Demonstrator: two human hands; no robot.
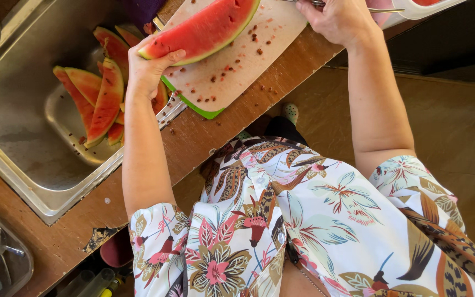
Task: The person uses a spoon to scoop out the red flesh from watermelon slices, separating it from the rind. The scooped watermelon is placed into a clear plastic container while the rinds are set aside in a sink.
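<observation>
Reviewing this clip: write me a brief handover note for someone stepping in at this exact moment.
Left hand grips one end of the watermelon slice lying on the white cutting board.
Right hand holds a thin metal utensil at the board's far edge; what kind cannot be told.
Done: a pile of eaten-down rinds sits in the metal tray in the sink; seeds are scattered over the board.
Left: this slice still has its red flesh on the rind.
</observation>
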